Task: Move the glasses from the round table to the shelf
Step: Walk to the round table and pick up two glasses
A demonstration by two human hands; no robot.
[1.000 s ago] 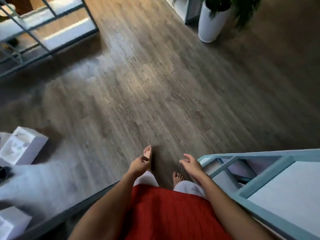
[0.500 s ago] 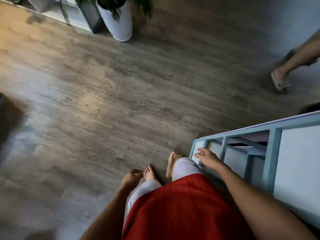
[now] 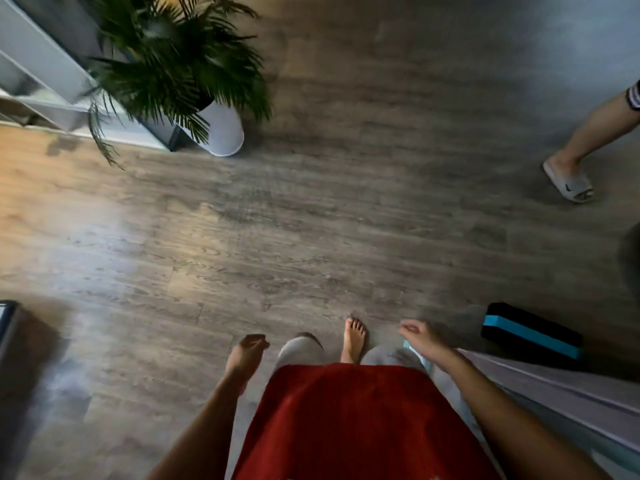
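Grey-brown wood planks make up the floor [image 3: 311, 220], seen from above by a standing person in a red garment [image 3: 346, 427] and pale trousers. Both arms hang forward. The left grip [image 3: 247, 351] is loosely curled and holds nothing. The right grip [image 3: 424, 337] is relaxed, its fingers slightly spread, and also holds nothing. It hovers above the blue corner [image 3: 414, 349] of a pale unit [image 3: 554, 393] that fills the bottom right. One bare foot [image 3: 355, 337] shows plainly between the two grips.

The glasses lie outside this view, so their place cannot be told.

Around the person, counted: one palm plant [image 3: 166, 64] in one white pot [image 3: 223, 133] stands at the floor's far left, just beside one white shelving unit [image 3: 38, 64]. One black block with a blue stripe [image 3: 533, 337] lies on the floor near the pale unit. One other person's bare leg in one grey slipper [image 3: 568, 183] steps in at the far right edge. One dark, blurred object [image 3: 7, 327] sits at the left edge; what it is cannot be told.

Open floor lies between the person and the plant.
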